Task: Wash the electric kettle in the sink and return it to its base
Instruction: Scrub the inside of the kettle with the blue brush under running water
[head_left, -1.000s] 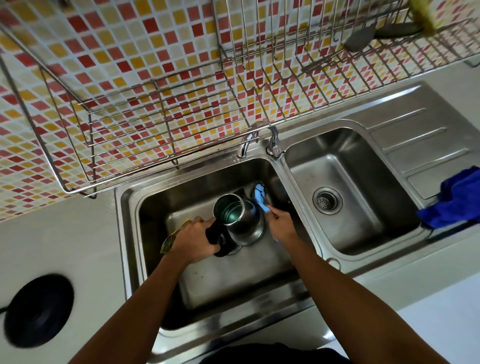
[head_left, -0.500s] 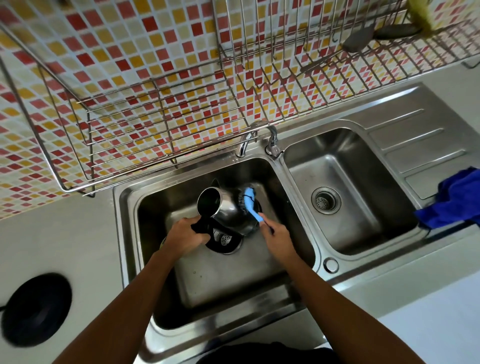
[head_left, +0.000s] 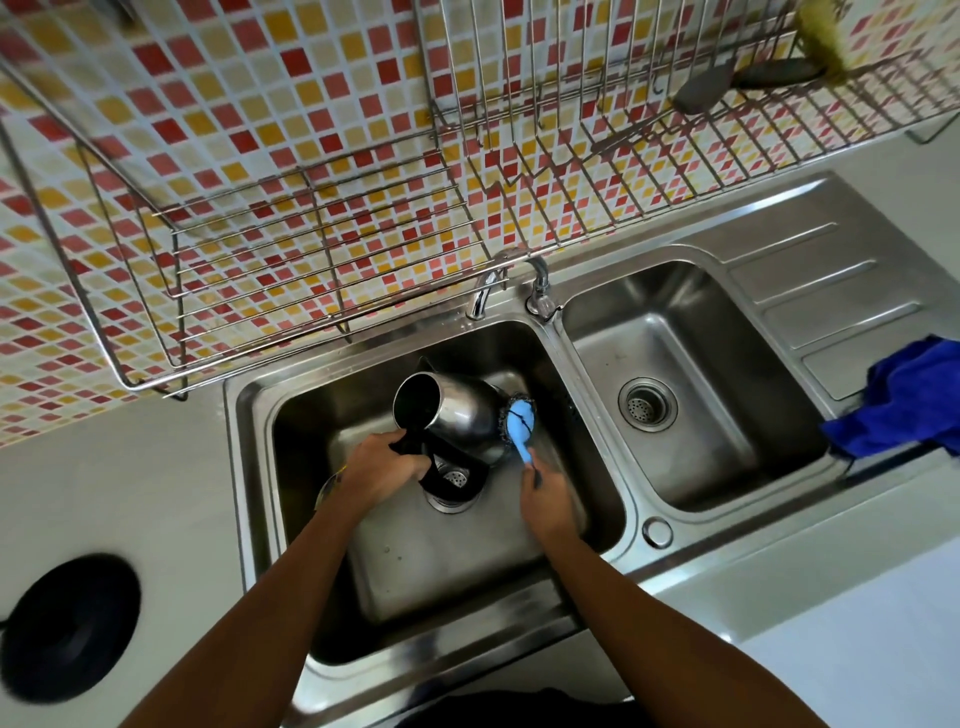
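The steel electric kettle (head_left: 460, 410) hangs tilted on its side over the left sink basin (head_left: 415, 561), its open mouth turned to the far left. My left hand (head_left: 376, 467) grips its black handle. My right hand (head_left: 545, 499) holds a blue-handled scrubbing brush (head_left: 519, 423) whose dark head presses against the kettle's base end. The round black kettle base (head_left: 70, 626) sits on the counter at the near left.
The faucet (head_left: 485, 291) stands behind the left basin. The right basin (head_left: 670, 384) and its draining board lie to the right, with a blue cloth (head_left: 909, 400) on the edge. A wire dish rack (head_left: 322, 270) hangs on the tiled wall above.
The kettle has gone from upright to tilted on its side, mouth swinging left. The brush has moved from beside the kettle onto its base end.
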